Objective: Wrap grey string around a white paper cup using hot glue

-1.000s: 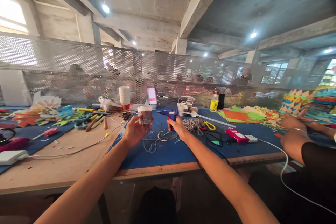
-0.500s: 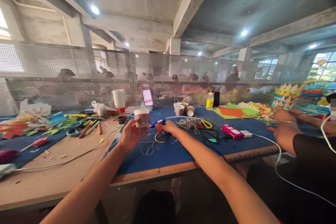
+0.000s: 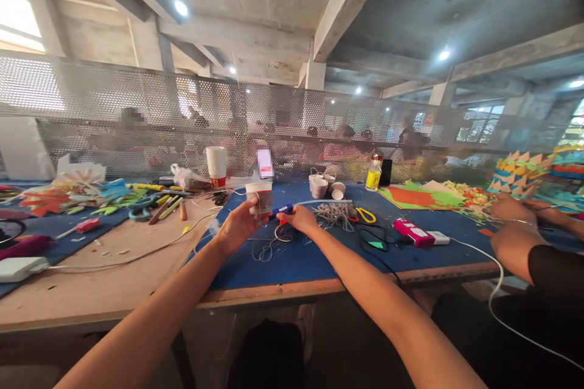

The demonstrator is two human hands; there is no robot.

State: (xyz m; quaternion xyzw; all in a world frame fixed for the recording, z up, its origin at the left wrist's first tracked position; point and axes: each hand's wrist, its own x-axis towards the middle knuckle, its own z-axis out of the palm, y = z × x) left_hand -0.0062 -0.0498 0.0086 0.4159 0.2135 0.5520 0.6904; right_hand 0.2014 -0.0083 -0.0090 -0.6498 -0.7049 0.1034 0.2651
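My left hand [image 3: 237, 226] holds a small paper cup [image 3: 260, 196] up above the blue mat [image 3: 301, 258]. My right hand [image 3: 301, 219] grips a blue glue gun [image 3: 281, 211], its nozzle pointing left against the lower side of the cup. Loose string [image 3: 269, 246] lies on the mat just below both hands. A tangle of twine [image 3: 334, 214] sits right of my right hand.
A stack of paper cups [image 3: 216, 165], pens and scissors [image 3: 141, 206] lie to the left. Small cups [image 3: 319, 185], a yellow bottle [image 3: 373, 176], coloured paper [image 3: 413, 196] and a pink device [image 3: 413, 233] lie to the right. Another person's hands [image 3: 508, 225] work at far right. A perforated screen [image 3: 292, 127] backs the table.
My right hand lowered the glue gun from upright and brought its nozzle left to the cup. My left hand kept hold of the cup.
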